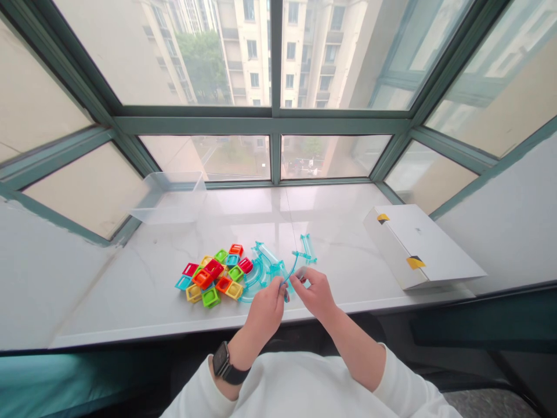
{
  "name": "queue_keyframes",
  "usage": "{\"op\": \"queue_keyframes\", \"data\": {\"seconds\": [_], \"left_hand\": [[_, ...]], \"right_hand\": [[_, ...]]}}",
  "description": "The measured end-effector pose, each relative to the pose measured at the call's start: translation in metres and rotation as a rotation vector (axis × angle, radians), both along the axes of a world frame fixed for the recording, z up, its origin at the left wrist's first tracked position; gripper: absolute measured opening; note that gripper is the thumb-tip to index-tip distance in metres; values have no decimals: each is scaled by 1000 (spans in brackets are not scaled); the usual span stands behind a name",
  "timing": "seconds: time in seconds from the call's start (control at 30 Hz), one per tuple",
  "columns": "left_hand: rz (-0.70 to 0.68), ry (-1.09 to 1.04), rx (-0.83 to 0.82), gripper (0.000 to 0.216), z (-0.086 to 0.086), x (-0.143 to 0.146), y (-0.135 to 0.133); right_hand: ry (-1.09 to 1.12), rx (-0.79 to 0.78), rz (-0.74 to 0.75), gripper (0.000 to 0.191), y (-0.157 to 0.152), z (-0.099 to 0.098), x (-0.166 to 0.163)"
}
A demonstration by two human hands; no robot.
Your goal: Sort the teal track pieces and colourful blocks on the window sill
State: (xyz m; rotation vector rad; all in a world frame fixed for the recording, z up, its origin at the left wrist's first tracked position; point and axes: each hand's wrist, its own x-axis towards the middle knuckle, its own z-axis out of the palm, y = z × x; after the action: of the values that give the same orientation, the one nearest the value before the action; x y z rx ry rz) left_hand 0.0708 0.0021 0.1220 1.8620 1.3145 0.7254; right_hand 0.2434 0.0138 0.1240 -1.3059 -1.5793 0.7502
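Observation:
A translucent blue curved track piece (pixel 293 266), seen nearly edge-on, rises between my two hands at the front of the white sill. My left hand (pixel 266 307) pinches its lower end between thumb and fingers. Closed beside it, my right hand (pixel 317 292) has its fingertips against the same piece; the exact contact is partly hidden. More clear blue track pieces (pixel 256 271) lie in a loose group just beyond and left of my left hand. Another blue track piece (pixel 308 248) rests apart, beyond my right hand.
A heap of red, orange, yellow, green and blue hollow blocks (pixel 213 270) lies left of the tracks. At the back left stands a clear plastic bin (pixel 174 200). A white box (pixel 429 244) with yellow-black tabs sits at the right. Windows (pixel 274 125) border the sill.

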Motion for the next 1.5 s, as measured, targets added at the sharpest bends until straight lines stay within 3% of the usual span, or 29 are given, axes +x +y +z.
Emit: {"op": "queue_keyframes", "data": {"seconds": [0.83,1.27,1.5], "left_hand": [[-38,96,-2,22,-15,2,2],[-60,46,-39,20,-18,4,3],[-67,-115,-174,31,-13,6,0]], "right_hand": [[31,-132,-36,61,2,-10,12],[40,-160,-40,62,4,-15,15],[-9,-150,-50,60,6,-15,18]]}}
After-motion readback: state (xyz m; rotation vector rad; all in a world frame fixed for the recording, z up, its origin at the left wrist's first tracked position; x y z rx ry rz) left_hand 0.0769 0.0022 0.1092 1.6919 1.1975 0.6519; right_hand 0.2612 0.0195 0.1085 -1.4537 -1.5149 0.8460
